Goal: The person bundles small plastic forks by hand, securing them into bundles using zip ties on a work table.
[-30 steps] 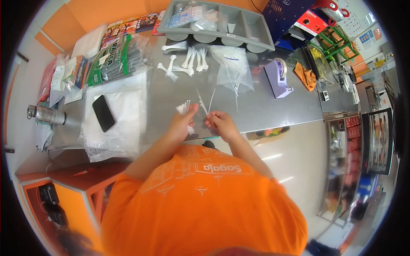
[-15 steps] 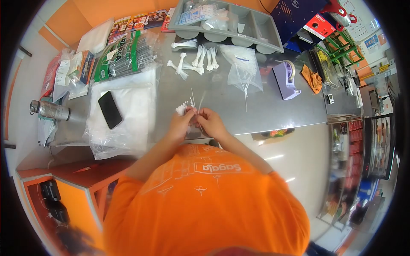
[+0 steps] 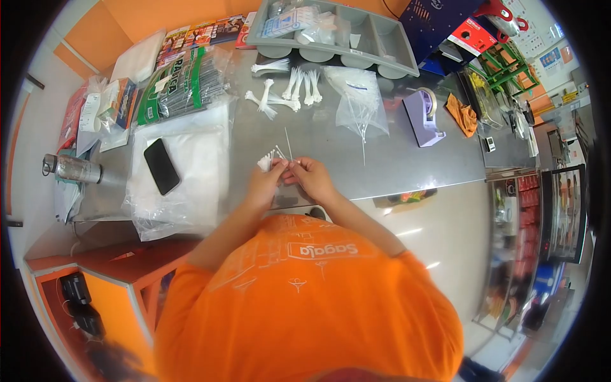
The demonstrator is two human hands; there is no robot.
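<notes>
My left hand (image 3: 262, 183) is closed around a small bunch of thin white sticks (image 3: 266, 161), whose pale ends poke out beyond the fingers. My right hand (image 3: 312, 180) meets it at the fingertips, pinched at the base of a single thin white stick (image 3: 287, 143) that stands upright. Farther back on the metal table lie several tied bundles of similar sticks (image 3: 294, 84), with narrow clumped ends and flared tails. A clear plastic bag (image 3: 356, 95) of loose white sticks rests to their right, one stick jutting from it.
A grey compartment tray (image 3: 331, 48) stands at the back. On the right are a lilac tape dispenser (image 3: 421, 118) and an orange cloth (image 3: 462, 114). To the left, a phone (image 3: 161, 167) lies on plastic bags (image 3: 210, 143), near a metal bottle (image 3: 73, 168) and a green-banded pack (image 3: 184, 86).
A blurred stick by my right hand no longer shows; one stick now stands sharply between the fingertips. My hands have stayed close together. The whole view has shifted slightly.
</notes>
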